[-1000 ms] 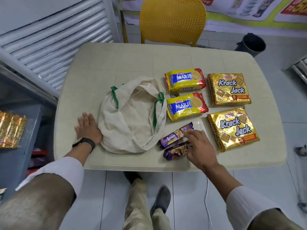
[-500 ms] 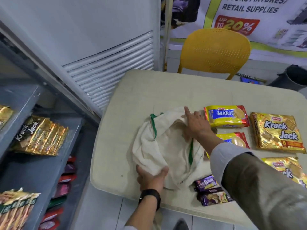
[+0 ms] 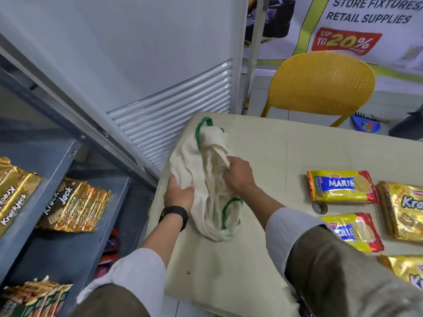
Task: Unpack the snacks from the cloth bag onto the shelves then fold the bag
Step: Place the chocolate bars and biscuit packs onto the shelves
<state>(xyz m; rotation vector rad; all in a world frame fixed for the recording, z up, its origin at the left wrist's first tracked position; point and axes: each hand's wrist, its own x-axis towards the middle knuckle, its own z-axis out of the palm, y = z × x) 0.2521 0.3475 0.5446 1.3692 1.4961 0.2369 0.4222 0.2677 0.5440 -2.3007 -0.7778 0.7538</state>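
A cream cloth bag (image 3: pixel 194 161) with green handles lies bunched at the left end of the beige table (image 3: pixel 263 138). My left hand (image 3: pixel 179 194) grips its near left side, and my right hand (image 3: pixel 238 173) clutches a fold of cloth at its middle. Two yellow Marie biscuit packs (image 3: pixel 341 187) (image 3: pixel 357 232) lie to the right on the table. Gold Krack Jack packs (image 3: pixel 402 207) (image 3: pixel 409 268) sit at the right edge, partly cut off. My right sleeve hides the table's near right part.
Grey metal shelves (image 3: pixel 59 170) stand to the left, holding gold Krack Jack packs (image 3: pixel 75 204) and more packets below. A white louvred panel (image 3: pixel 174 115) rises behind the table's left end. A yellow chair (image 3: pixel 320 85) stands at the far side.
The view swung left toward the shelves. My right hand left the purple snack packs and moved onto the bag. Both hands now grip the cloth, which has shifted left and bunched up.
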